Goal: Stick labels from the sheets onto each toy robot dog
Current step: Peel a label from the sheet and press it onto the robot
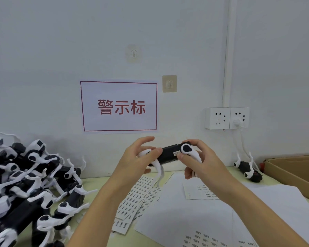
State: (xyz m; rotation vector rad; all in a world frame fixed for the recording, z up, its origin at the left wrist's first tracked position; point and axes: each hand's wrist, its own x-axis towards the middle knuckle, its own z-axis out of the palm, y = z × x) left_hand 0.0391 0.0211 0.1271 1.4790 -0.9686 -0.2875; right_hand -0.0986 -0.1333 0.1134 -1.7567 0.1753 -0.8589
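Both hands hold one toy robot dog (169, 155) up; left hand (139, 155) fingers curl round its end; right hand (202, 161) thumb presses a label (177, 153) flat; next, I think, rub it smooth.

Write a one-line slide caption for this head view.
Both hands hold a toy dog above label sheets: left hand grips one end, right hand thumb presses a label on.

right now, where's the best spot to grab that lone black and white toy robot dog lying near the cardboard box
Grip the lone black and white toy robot dog across its black body, coming from above. It lies on its side with thin white legs sticking up and outward, so the thick middle looks like the steadiest hold; the brown cardboard box crowds its right.
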